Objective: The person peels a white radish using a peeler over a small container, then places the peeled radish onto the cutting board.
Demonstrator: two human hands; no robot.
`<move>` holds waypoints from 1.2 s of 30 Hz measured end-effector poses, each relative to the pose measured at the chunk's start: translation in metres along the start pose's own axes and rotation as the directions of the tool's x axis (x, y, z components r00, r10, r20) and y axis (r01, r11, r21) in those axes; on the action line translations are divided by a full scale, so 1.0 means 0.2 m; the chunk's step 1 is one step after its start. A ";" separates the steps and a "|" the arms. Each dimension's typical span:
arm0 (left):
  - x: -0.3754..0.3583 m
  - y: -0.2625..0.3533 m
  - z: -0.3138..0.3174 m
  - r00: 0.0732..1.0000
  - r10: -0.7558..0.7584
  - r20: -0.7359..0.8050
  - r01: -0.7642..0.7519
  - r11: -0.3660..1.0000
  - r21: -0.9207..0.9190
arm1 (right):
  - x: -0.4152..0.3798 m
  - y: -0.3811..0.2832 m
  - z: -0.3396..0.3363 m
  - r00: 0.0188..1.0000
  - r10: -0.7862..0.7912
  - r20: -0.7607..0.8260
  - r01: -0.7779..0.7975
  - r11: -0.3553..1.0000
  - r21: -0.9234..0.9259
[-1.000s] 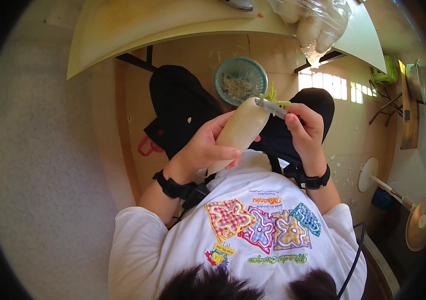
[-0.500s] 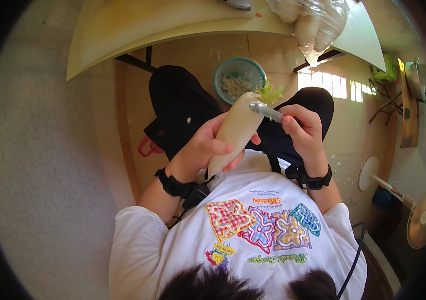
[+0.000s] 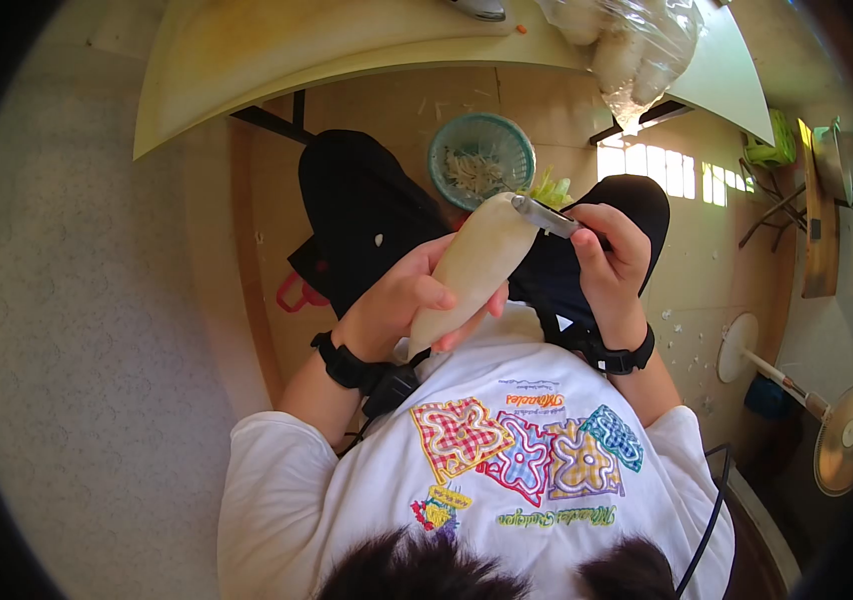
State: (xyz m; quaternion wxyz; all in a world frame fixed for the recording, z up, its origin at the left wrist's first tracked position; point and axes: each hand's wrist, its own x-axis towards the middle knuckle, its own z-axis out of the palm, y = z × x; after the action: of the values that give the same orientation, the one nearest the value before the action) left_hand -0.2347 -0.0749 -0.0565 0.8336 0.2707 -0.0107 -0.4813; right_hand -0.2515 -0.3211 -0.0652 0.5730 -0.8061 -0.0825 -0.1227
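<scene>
A long white radish [image 3: 482,262] with green leaf stubs at its far end lies tilted across my lap. My left hand [image 3: 415,290] wraps round its lower part, thumb on top and fingertips showing on the right side. In my right hand [image 3: 612,258] is a metal peeler [image 3: 547,216], its head against the radish near the leafy end. Just beyond the radish, a teal basket [image 3: 529,160] on the floor has pale peelings [image 3: 475,172] inside.
A pale table [image 3: 347,60] spans the space ahead, with a plastic bag of white radishes [image 3: 637,55] at its right and a metal object [image 3: 480,8] at its far edge. Peel scraps dot the floor. A standing fan [image 3: 847,432] is at the right.
The radish has turned slightly, and its leafy end is now more hidden behind the peeler. My right hand and the peeler have shifted a little to the right.
</scene>
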 end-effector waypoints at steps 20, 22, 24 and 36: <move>-0.01 0.03 -0.06 0.999 -0.008 0.032 0.006 0.997 0.079 | 0.06 -0.09 -0.11 0.957 0.288 0.016 -0.288 0.957 0.023; -0.01 0.03 -0.05 1.000 -0.003 0.004 0.002 0.995 0.095 | 0.06 -0.07 -0.14 0.938 0.344 -0.049 -0.335 0.932 0.141; -0.01 0.04 -0.04 1.000 0.000 -0.017 0.002 0.994 0.109 | 0.05 -0.09 -0.14 0.950 0.310 0.030 -0.311 0.941 0.136; 0.04 0.05 0.01 0.958 0.102 -0.267 0.054 0.853 0.519 | 0.12 -0.14 0.01 0.955 0.267 0.126 -0.278 0.957 0.078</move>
State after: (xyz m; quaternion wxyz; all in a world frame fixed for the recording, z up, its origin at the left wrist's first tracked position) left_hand -0.2240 -0.0780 -0.0526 0.7278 0.5525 -0.0239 -0.4056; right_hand -0.2359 -0.3092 -0.0329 0.6163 -0.7874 -0.0088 0.0080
